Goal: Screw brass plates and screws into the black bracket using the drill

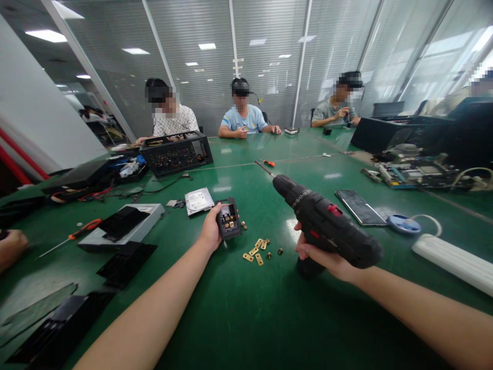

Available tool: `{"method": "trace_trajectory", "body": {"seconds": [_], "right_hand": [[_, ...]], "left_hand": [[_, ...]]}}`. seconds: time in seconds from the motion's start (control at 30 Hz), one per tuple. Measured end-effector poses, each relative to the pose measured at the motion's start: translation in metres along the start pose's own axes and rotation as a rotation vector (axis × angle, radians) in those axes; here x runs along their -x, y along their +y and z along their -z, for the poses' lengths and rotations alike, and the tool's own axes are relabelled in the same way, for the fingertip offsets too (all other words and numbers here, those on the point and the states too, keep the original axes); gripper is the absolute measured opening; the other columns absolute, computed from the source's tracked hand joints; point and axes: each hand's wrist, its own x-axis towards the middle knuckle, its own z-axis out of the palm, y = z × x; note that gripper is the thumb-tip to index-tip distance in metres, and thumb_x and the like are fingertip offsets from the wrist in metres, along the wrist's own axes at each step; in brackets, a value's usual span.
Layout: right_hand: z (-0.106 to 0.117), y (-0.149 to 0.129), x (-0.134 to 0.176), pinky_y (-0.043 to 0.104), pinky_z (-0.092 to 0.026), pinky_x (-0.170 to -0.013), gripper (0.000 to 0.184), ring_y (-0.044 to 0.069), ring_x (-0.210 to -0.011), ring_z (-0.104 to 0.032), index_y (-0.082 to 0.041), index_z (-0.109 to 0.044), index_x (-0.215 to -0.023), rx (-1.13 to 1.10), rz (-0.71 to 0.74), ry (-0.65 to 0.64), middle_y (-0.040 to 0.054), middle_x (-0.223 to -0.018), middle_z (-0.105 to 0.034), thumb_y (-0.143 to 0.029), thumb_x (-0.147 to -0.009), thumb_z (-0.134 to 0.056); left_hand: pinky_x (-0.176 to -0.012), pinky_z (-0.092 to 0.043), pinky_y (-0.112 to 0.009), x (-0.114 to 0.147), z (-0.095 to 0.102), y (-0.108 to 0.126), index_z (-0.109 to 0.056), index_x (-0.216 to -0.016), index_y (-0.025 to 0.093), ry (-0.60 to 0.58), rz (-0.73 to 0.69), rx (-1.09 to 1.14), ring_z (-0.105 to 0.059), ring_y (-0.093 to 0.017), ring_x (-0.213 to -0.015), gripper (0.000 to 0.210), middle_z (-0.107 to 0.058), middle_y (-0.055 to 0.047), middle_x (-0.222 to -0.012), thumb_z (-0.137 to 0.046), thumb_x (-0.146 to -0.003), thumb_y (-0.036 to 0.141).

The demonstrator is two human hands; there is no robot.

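My left hand [212,229] is closed round the left side of a black plastic housing [229,235], whose open compartment shows brass terminals. My right hand [314,251] grips the handle of a black cordless drill [319,218]. A long bit in its chuck points forward and to the left, apart from the housing. Between my hands, several flat brass plates [254,251] with holes lie on the green table [231,313]. A few small screws [280,251] lie beside them. A hard drive [198,201] rests just behind my left hand.
At left are a grey drive case [127,226], an orange-handled screwdriver [85,229], black plastic panels [125,263] and another person's hand [13,248]. A phone [360,207], a blue round object [403,224] and a white power strip [454,259] lie right. Several people sit across the table.
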Motion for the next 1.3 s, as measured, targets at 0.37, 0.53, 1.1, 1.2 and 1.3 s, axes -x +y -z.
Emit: {"method": "trace_trajectory", "body": {"seconds": [0.37, 0.53, 1.1, 1.2, 1.3], "right_hand": [[-0.002, -0.007, 0.002, 0.037, -0.058, -0.074, 0.029, 0.018, -0.072, -0.066, -0.025, -0.053, -0.123, 0.003, 0.003, 0.024, -0.0015, -0.079, -0.065, -0.032, -0.097, -0.065], [0.0, 0.0, 0.002, 0.036, -0.057, -0.075, 0.037, 0.018, -0.074, -0.065, -0.026, -0.051, -0.131, -0.009, -0.004, 0.001, -0.0018, -0.081, -0.064, -0.035, -0.098, -0.066], [0.0, -0.001, 0.006, 0.036, -0.059, -0.076, 0.041, 0.019, -0.078, -0.068, -0.03, -0.047, -0.138, -0.011, 0.03, -0.046, -0.0001, -0.086, -0.066, -0.035, -0.101, -0.064], [0.0, -0.005, 0.007, 0.035, -0.059, -0.072, 0.041, 0.019, -0.077, -0.069, -0.029, -0.045, -0.139, 0.016, 0.007, -0.057, 0.0017, -0.089, -0.067, -0.035, -0.102, -0.062], [0.0, -0.011, 0.006, 0.034, -0.06, -0.071, 0.041, 0.019, -0.077, -0.069, -0.029, -0.045, -0.139, 0.042, -0.005, -0.064, 0.0021, -0.088, -0.068, -0.033, -0.102, -0.062]], "left_hand": [[-0.075, -0.061, -0.044, 0.001, 0.003, -0.001, -0.066, -0.108, 0.016, -0.039, -0.032, 0.026, -0.074, -0.027, -0.084, 0.043, -0.076, -0.01, -0.094, -0.071, -0.078, 0.046], [-0.077, -0.061, -0.049, -0.007, 0.009, -0.006, -0.065, -0.111, 0.018, -0.108, -0.065, 0.033, -0.071, -0.028, -0.088, 0.044, -0.073, -0.009, -0.097, -0.075, -0.073, 0.04], [-0.081, -0.057, -0.041, -0.012, 0.018, -0.008, -0.057, -0.124, 0.021, -0.216, -0.18, -0.109, -0.068, -0.029, -0.105, 0.05, -0.072, -0.011, -0.121, -0.07, -0.076, 0.033], [-0.08, -0.056, -0.037, -0.011, 0.019, -0.009, -0.059, -0.123, 0.022, -0.199, -0.241, -0.163, -0.067, -0.026, -0.105, 0.048, -0.07, -0.01, -0.123, -0.071, -0.078, 0.032], [-0.082, -0.055, -0.035, -0.008, 0.018, -0.009, -0.061, -0.121, 0.023, -0.187, -0.291, -0.235, -0.067, -0.024, -0.103, 0.047, -0.07, -0.008, -0.12, -0.074, -0.077, 0.03]]}}
